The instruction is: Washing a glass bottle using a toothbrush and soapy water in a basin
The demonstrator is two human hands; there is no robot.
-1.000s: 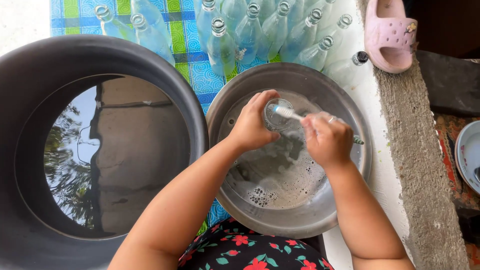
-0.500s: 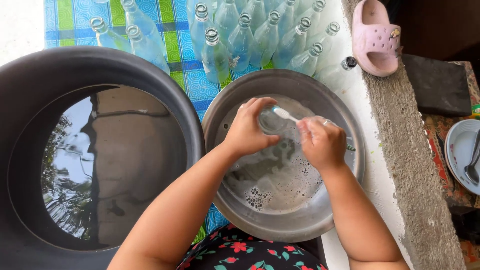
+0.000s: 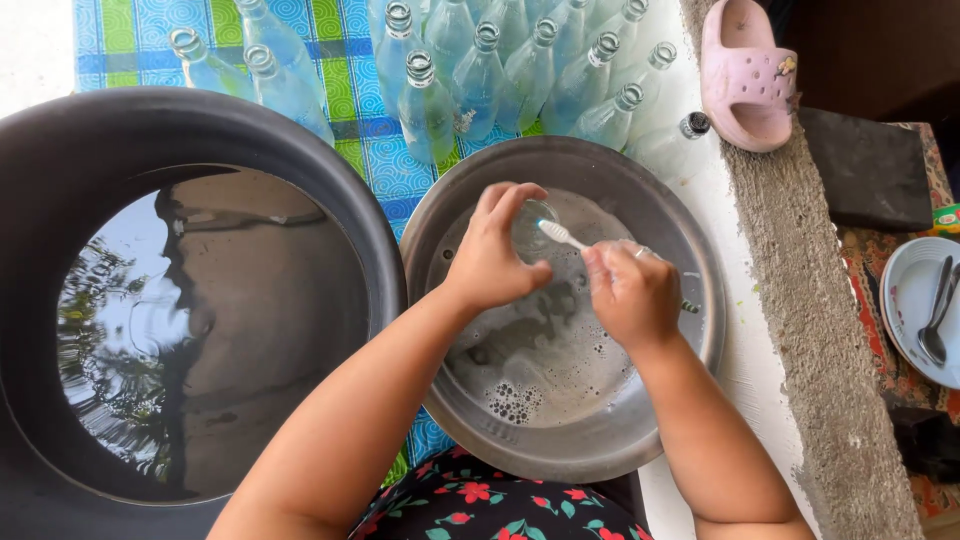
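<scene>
Gripping a small clear glass in the left hand, fingers curled round it, right hand fisted on a white brush, over the soapy metal basin.

Open soapy water fills the near half of the metal basin; a row of glass bottles blocks its far rim, and the big black tub crowds its left
</scene>
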